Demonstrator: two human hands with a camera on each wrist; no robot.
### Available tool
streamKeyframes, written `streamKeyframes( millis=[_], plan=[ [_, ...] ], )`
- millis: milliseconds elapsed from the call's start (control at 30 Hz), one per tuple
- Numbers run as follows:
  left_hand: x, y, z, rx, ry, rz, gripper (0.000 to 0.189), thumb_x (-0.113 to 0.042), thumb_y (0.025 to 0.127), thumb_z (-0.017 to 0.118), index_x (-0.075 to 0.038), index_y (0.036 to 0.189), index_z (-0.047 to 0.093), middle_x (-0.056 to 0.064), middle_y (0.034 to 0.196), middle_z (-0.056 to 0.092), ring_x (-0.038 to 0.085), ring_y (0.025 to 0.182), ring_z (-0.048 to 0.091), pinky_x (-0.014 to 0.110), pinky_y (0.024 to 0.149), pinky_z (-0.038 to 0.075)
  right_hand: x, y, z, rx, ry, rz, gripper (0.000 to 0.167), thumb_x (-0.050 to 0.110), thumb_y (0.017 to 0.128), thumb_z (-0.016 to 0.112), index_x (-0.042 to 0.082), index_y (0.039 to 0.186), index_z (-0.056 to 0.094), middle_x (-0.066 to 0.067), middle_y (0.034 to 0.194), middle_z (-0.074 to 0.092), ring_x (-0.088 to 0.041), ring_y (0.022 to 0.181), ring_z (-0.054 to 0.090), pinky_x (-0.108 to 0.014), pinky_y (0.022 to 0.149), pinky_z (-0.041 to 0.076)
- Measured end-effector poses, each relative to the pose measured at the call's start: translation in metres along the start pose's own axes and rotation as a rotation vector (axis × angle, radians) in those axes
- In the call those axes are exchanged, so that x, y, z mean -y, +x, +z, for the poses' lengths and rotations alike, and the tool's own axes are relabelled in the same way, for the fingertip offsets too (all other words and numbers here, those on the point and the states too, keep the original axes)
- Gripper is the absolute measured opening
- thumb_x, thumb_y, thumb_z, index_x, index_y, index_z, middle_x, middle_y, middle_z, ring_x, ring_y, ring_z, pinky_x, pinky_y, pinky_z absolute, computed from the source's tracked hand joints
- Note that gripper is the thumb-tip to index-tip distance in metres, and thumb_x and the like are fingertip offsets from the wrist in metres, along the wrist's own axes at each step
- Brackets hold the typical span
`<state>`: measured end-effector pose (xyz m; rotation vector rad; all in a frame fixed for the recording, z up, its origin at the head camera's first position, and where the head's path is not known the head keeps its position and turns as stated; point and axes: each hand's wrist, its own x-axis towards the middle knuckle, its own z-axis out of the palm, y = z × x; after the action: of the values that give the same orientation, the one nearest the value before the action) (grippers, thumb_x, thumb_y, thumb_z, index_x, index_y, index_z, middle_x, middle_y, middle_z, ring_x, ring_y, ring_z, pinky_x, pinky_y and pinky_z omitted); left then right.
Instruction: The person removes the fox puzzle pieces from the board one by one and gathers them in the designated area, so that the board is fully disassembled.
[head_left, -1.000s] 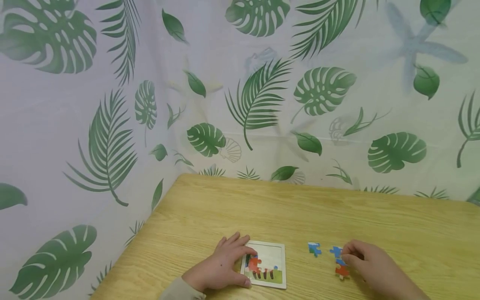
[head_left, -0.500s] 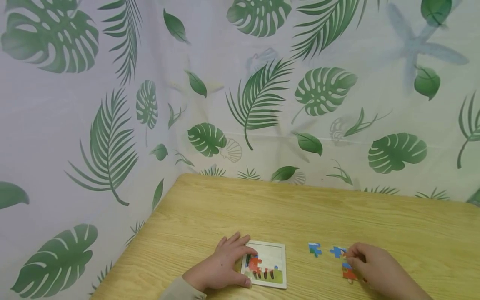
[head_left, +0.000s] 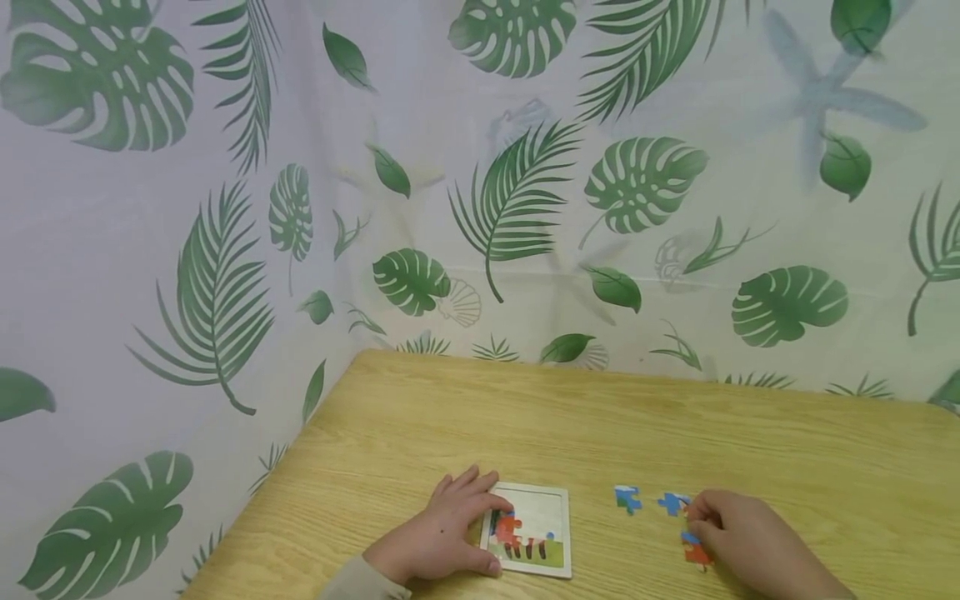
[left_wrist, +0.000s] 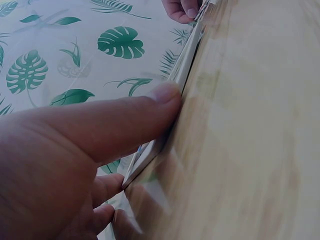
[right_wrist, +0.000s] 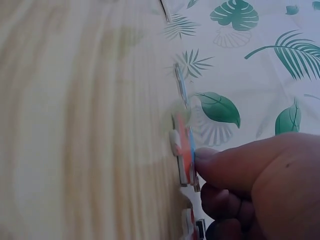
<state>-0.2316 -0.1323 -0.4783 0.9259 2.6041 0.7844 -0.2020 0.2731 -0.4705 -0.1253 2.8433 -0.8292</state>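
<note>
A jigsaw puzzle tray (head_left: 567, 533) with a pale frame lies on the wooden table, partly filled with red, striped and green pieces along its left and bottom. My left hand (head_left: 442, 529) rests over the tray's left side, fingers spread, the index finger on the pieces and the thumb (left_wrist: 160, 95) at the near edge. Right of the tray, my right hand (head_left: 738, 533) has curled fingers, with thumb and index fingertips at a red-and-blue puzzle piece (head_left: 694, 548), also seen as a red puzzle piece (right_wrist: 184, 150) by the thumb. A blue puzzle piece (head_left: 671, 503) lies against these fingertips.
A blue-and-green puzzle piece (head_left: 627, 497) lies between the tray and the right hand. The wooden table (head_left: 540, 425) meets a leaf-patterned wall covering (head_left: 525, 325) at the back and left.
The red-and-blue piece and my right hand have shifted slightly right, uncovering more of the blue piece. My left hand and the tray have stayed in place.
</note>
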Motion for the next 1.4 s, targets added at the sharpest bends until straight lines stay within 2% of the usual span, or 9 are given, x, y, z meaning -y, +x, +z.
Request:
streamKeyframes(
  millis=[233, 767, 967, 1200, 1400],
  plan=[
    [0.000, 0.000, 0.000, 0.005, -0.001, -0.001, 0.063, -0.049, 0.083, 0.080, -0.035, 0.139, 0.056, 0.003, 0.165, 0.027, 0.033, 0.154, 0.011, 0.065, 0.117, 0.006, 0.001, 0.002, 0.002, 0.001, -0.029, 0.000, 0.006, 0.015, 0.097, 0.066, 0.016, 0.091, 0.065, 0.005, 0.074, 0.059, -0.016, 0.070, 0.051, -0.036, 0.069, 0.044],
    [0.001, 0.000, 0.000, 0.010, -0.006, -0.003, 0.063, -0.049, 0.083, 0.080, -0.035, 0.139, 0.056, 0.004, 0.165, 0.026, 0.033, 0.154, 0.010, 0.065, 0.118, 0.005, 0.000, -0.001, 0.003, -0.013, -0.018, 0.006, 0.007, 0.017, 0.099, 0.064, 0.017, 0.092, 0.066, 0.005, 0.073, 0.059, -0.016, 0.069, 0.051, -0.036, 0.067, 0.043],
    [-0.001, -0.001, -0.001, 0.008, -0.014, -0.003, 0.062, -0.048, 0.083, 0.080, -0.036, 0.139, 0.056, 0.003, 0.165, 0.026, 0.033, 0.154, 0.010, 0.064, 0.118, 0.004, 0.002, -0.004, -0.002, -0.034, 0.031, 0.011, 0.013, 0.022, 0.103, 0.058, 0.016, 0.096, 0.067, 0.004, 0.075, 0.060, -0.017, 0.068, 0.052, -0.034, 0.065, 0.042],
    [0.000, -0.001, -0.001, 0.010, -0.006, 0.003, 0.062, -0.048, 0.083, 0.081, -0.036, 0.138, 0.056, 0.004, 0.165, 0.026, 0.032, 0.154, 0.010, 0.064, 0.118, 0.005, 0.012, -0.008, -0.005, -0.058, 0.048, -0.006, 0.012, 0.022, 0.102, 0.060, 0.015, 0.097, 0.067, 0.003, 0.073, 0.059, -0.016, 0.066, 0.052, -0.031, 0.062, 0.042],
    [0.000, -0.001, -0.001, 0.014, -0.018, 0.004, 0.062, -0.048, 0.083, 0.080, -0.036, 0.139, 0.056, 0.005, 0.165, 0.027, 0.032, 0.154, 0.009, 0.065, 0.117, 0.004, 0.020, -0.009, -0.004, -0.043, 0.109, -0.028, 0.011, 0.023, 0.102, 0.061, 0.015, 0.097, 0.066, 0.002, 0.072, 0.058, -0.015, 0.063, 0.052, -0.029, 0.061, 0.043]
  ],
)
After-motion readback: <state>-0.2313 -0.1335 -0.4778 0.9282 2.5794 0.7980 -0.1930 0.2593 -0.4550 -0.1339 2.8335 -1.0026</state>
